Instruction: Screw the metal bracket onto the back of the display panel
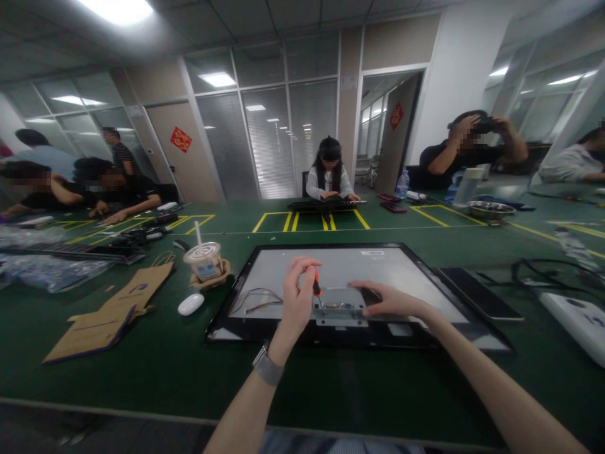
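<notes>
My left hand (300,290) is closed around a screwdriver (316,284) with a red and black handle. The shaft points down at a metal bracket (340,313) with a row of connectors, near the front edge of a display panel (274,268). The panel lies face down on the table, its grey back up within a black frame. At the bracket's right end, my right hand (390,299) rests with thumb and fingers apart; a dark patch under its palm cannot be made out. Thin wires (259,301) lie on the panel left of my left hand.
To the left are a lidded drink cup (203,258), a white case (191,304) and brown paper bags (113,315). A black phone-like slab (477,293), cables (534,274) and a white device (576,321) lie right. Several people sit around the green table (155,372).
</notes>
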`<act>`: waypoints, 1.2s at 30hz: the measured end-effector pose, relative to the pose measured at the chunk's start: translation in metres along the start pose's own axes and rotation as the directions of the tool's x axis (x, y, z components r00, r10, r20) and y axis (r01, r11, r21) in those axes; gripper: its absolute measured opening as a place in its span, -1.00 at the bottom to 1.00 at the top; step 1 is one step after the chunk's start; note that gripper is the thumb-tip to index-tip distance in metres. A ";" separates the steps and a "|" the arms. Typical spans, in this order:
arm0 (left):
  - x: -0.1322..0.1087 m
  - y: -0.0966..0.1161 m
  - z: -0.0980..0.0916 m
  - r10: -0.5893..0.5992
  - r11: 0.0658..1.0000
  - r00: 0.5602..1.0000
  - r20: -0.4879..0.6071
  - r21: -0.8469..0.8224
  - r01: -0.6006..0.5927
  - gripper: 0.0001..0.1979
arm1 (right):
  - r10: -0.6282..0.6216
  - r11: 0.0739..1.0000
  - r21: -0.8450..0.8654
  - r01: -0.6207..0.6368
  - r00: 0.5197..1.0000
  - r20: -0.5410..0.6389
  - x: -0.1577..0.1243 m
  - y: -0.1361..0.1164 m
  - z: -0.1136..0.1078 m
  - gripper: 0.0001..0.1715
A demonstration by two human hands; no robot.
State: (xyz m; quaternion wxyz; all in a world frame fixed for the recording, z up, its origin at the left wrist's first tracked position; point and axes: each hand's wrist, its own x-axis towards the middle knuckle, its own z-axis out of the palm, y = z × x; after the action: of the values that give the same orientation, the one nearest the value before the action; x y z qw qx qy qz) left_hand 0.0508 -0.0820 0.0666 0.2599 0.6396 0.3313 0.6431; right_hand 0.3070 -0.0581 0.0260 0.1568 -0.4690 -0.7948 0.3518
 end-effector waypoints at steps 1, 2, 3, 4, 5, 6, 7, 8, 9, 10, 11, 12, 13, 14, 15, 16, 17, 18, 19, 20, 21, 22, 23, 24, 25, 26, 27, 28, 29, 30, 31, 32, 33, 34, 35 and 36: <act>0.001 -0.001 0.000 0.019 0.999 1.000 -0.006 0.028 -0.019 -0.81 | 0.001 1.000 0.002 -0.001 1.000 0.000 0.000 0.000 0.000 -0.02; 0.001 -0.002 0.000 0.031 0.998 0.999 -0.010 0.050 -0.031 -0.83 | 0.004 1.000 0.004 -0.004 1.000 0.000 0.000 -0.001 0.000 -0.01; 0.002 -0.003 0.000 0.036 0.997 0.999 -0.014 0.063 -0.035 -0.84 | 0.008 1.000 0.004 -0.008 1.000 0.000 0.000 -0.001 0.000 -0.01; 0.002 -0.003 0.000 0.033 0.997 0.999 -0.012 0.072 -0.032 -0.84 | 0.011 1.000 0.004 -0.011 1.000 -0.001 0.000 -0.001 0.000 0.00; 0.002 -0.003 0.000 0.027 0.997 1.000 -0.004 0.075 -0.026 -0.83 | 0.012 1.000 0.004 -0.012 1.000 -0.002 0.000 -0.001 0.000 0.00; 0.001 -0.003 0.000 0.014 0.997 1.000 0.005 0.071 -0.014 -0.81 | 0.012 1.000 0.003 -0.012 1.000 -0.002 0.000 -0.001 0.000 0.00; 0.001 -0.002 0.000 -0.002 0.998 1.000 0.014 0.055 0.001 -0.78 | 0.012 1.000 0.001 -0.012 1.000 -0.002 0.000 -0.001 0.000 0.00; 0.001 -0.001 0.000 -0.020 0.999 1.000 0.023 0.029 0.019 -0.76 | 0.012 1.000 0.000 -0.012 1.000 0.000 0.000 -0.001 0.000 0.00; 0.000 -0.001 0.000 -0.033 0.999 0.999 0.028 0.000 0.033 -0.74 | 0.013 1.000 -0.002 -0.013 1.000 0.001 0.000 -0.001 0.000 0.00; 0.000 0.000 0.000 -0.036 0.999 0.999 0.029 -0.022 0.037 -0.73 | 0.015 1.000 -0.002 -0.015 1.000 0.001 0.000 0.000 0.000 -0.01; 0.000 -0.001 0.000 -0.028 0.999 0.999 0.024 -0.030 0.029 -0.73 | 0.015 1.000 0.000 -0.015 1.000 0.000 0.000 0.000 0.000 -0.01; 0.000 -0.001 0.000 -0.012 1.000 1.000 0.017 -0.022 0.012 -0.75 | 0.014 1.000 0.002 -0.014 1.000 -0.002 0.000 0.000 0.000 -0.02; 0.000 -0.001 0.000 0.007 1.000 1.000 0.012 -0.002 -0.007 -0.78 | 0.010 1.000 0.006 -0.010 1.000 -0.004 0.001 0.001 0.000 -0.03; 0.000 -0.002 0.000 0.021 1.000 1.000 0.010 0.022 -0.021 -0.80 | 0.003 1.000 0.008 -0.003 1.000 -0.006 0.001 0.001 0.000 -0.05; 0.000 -0.002 0.000 0.028 0.999 1.000 0.012 0.041 -0.029 -0.82 | -0.004 1.000 0.010 0.004 1.000 -0.009 0.001 0.001 0.000 -0.06; 0.001 -0.002 0.000 0.028 0.998 0.999 0.017 0.052 -0.029 -0.82 | -0.008 1.000 0.009 0.008 1.000 -0.010 0.001 0.001 0.000 -0.06; 0.001 -0.002 0.000 0.023 0.998 0.999 0.025 0.055 -0.024 -0.81 | -0.008 1.000 0.007 0.008 1.000 -0.010 0.001 0.001 0.000 -0.06; 0.000 -0.001 0.000 0.013 0.999 0.999 0.035 0.046 -0.015 -0.78 | -0.004 1.000 0.002 0.004 1.000 -0.009 0.001 0.001 0.000 -0.06; 0.000 -0.001 0.000 -0.001 1.000 0.999 0.042 0.027 0.000 -0.75 | 0.003 1.000 -0.003 -0.003 1.000 -0.009 0.000 0.001 0.000 -0.06; 0.000 0.000 0.000 -0.017 1.000 0.999 0.045 0.001 0.017 -0.72 | 0.010 1.000 -0.008 -0.010 1.000 -0.007 0.000 0.001 0.000 -0.05; 0.000 0.000 0.000 -0.031 0.999 0.999 0.045 -0.023 0.032 -0.70 | 0.013 1.000 -0.011 -0.013 1.000 -0.003 0.000 0.000 0.000 -0.04; 0.000 0.000 0.000 -0.038 0.999 0.998 0.042 -0.034 0.039 -0.69 | 0.011 1.000 -0.012 -0.011 1.000 0.001 0.000 0.000 0.000 -0.03; 0.000 0.000 0.000 -0.037 0.999 0.999 0.036 -0.031 0.038 -0.69 | 0.007 1.000 -0.011 -0.007 1.000 0.003 0.001 0.001 0.000 -0.03; 0.000 0.000 0.000 -0.028 1.000 0.999 0.027 -0.014 0.028 -0.71 | 0.001 1.000 -0.009 -0.001 1.000 0.004 0.001 0.001 0.000 -0.02; 0.000 -0.001 0.000 -0.015 1.000 1.000 0.021 0.009 0.015 -0.75 | -0.003 1.000 -0.005 0.003 1.000 0.002 0.001 0.002 0.000 -0.01; 0.001 -0.002 0.001 -0.005 1.000 1.000 0.016 0.031 0.004 -0.77 | -0.006 1.000 0.000 0.006 1.000 0.001 0.001 0.002 0.000 0.00; 0.001 -0.002 0.001 0.001 0.999 1.000 0.011 0.045 -0.002 -0.79 | -0.008 1.000 0.004 0.008 1.000 -0.001 0.001 0.002 0.000 0.00; 0.001 -0.003 0.001 0.001 0.999 1.000 0.010 0.054 -0.002 -0.80 | -0.007 1.000 0.004 0.007 1.000 -0.001 0.001 0.002 0.000 -0.01; 0.001 -0.003 0.000 0.000 0.998 1.000 0.012 0.057 -0.001 -0.80 | -0.004 1.000 0.002 0.004 1.000 0.002 0.001 0.002 0.000 -0.01; 0.001 -0.003 0.000 -0.004 0.999 1.000 0.014 0.052 0.003 -0.78 | 0.001 1.000 -0.003 -0.001 1.000 0.006 0.001 0.002 0.000 -0.01; 0.001 -0.002 0.000 -0.011 0.999 1.000 0.015 0.039 0.011 -0.76 | 0.007 1.000 -0.009 -0.007 1.000 0.008 0.001 0.002 0.000 -0.01; 0.001 -0.002 -0.001 -0.021 1.000 1.000 0.018 0.021 0.020 -0.74 | 0.014 1.000 -0.015 -0.014 1.000 0.010 0.000 0.001 0.000 -0.01; 0.001 -0.002 -0.001 -0.030 1.000 0.999 0.020 0.002 0.030 -0.71 | 0.019 1.000 -0.017 -0.019 1.000 0.011 0.000 0.000 -0.001 -0.01; 0.001 -0.002 -0.002 -0.032 0.999 0.999 0.021 -0.007 0.032 -0.70 | 0.019 1.000 -0.015 -0.019 1.000 0.011 0.000 0.000 -0.001 -0.01; 0.002 -0.002 -0.002 -0.029 1.000 0.999 0.019 -0.003 0.029 -0.69 | 0.017 1.000 -0.011 -0.017 1.000 0.011 0.000 0.000 -0.001 -0.02; 0.002 -0.002 -0.002 -0.019 1.000 1.000 0.015 0.016 0.019 -0.70 | 0.015 1.000 -0.006 -0.015 1.000 0.010 0.000 0.000 -0.001 -0.02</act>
State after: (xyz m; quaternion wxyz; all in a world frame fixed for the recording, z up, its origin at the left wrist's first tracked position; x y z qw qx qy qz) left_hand 0.0481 -0.0793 0.0662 0.2634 0.6433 0.3407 0.6330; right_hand 0.3072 -0.0578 0.0270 0.1488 -0.4738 -0.7931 0.3526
